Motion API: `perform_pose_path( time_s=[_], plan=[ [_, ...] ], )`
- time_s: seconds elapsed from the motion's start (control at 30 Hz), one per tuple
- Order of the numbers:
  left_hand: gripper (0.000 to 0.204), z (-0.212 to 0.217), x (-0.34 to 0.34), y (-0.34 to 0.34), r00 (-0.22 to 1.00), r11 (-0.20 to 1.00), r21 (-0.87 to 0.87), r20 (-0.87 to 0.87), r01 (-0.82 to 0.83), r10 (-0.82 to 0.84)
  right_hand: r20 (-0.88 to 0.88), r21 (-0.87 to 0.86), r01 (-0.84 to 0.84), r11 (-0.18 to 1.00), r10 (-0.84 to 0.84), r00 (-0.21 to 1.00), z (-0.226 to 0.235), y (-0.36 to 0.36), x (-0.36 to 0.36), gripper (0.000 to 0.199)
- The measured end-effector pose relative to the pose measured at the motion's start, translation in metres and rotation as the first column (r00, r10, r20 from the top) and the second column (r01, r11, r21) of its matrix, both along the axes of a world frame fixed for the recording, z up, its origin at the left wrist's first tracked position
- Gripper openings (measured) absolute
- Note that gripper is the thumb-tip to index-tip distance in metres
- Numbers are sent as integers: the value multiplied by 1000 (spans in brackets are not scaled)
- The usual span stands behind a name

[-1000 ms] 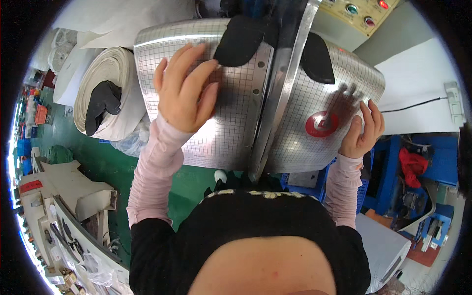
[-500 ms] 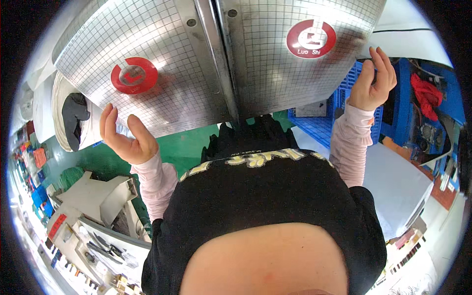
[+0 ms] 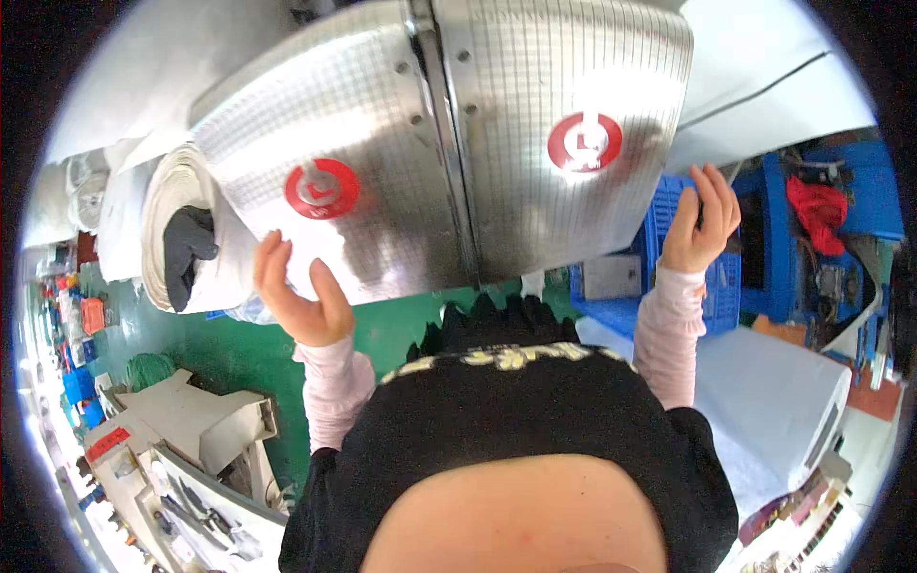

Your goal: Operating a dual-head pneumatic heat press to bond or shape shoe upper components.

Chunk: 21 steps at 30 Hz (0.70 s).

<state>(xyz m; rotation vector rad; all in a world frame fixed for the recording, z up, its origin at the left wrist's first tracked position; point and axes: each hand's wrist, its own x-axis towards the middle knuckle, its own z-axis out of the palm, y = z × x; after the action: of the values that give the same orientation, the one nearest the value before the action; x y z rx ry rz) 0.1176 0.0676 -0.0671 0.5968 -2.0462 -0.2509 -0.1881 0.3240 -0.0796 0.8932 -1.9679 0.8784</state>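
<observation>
left hand [image 3: 304,298] open, empty, below gridded metal table [image 3: 382,124] | right hand [image 3: 700,222] open beside blue crate [image 3: 669,250], contents unclear

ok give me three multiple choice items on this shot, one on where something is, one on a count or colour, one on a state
1. Where is the roll of white material?
A. to the left of the metal table
B. on top of the metal table
C. inside the blue crate

2. How many red round marks are on the metal table?
A. one
B. two
C. four

3. What state is the left hand in?
A. closed round a tool
B. flat on the floor
C. open, palm up, holding nothing

Answers:
1. A: the roll stands off the table's left edge, with a dark cloth in its core.
2. B: one red mark lies on the left panel and another on the right.
3. C: its fingers are spread at the table's near edge; the right hand is likewise raised, by the blue crate.
</observation>
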Motion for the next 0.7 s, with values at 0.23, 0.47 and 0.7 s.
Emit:
perform_pose_path(
  time_s=[0.23, 0.47, 0.7],
  plan=[
    [35, -3, 19, 12, 997, 1000, 1, -68, 19, -19, 11, 13, 16, 1000, -17, 1000, 17, -9, 20, 25],
    [31, 8, 14, 20, 960, 965, -17, -100, 262, -263, 132, -24, -283, 959, 284, 950, 56, -71, 28, 27],
    [25, 2, 59, 23, 967, 967, 27, -28, 253, -252, 510, -217, -398, 891, 451, 732, 93, -127, 21, 25]
  ],
)
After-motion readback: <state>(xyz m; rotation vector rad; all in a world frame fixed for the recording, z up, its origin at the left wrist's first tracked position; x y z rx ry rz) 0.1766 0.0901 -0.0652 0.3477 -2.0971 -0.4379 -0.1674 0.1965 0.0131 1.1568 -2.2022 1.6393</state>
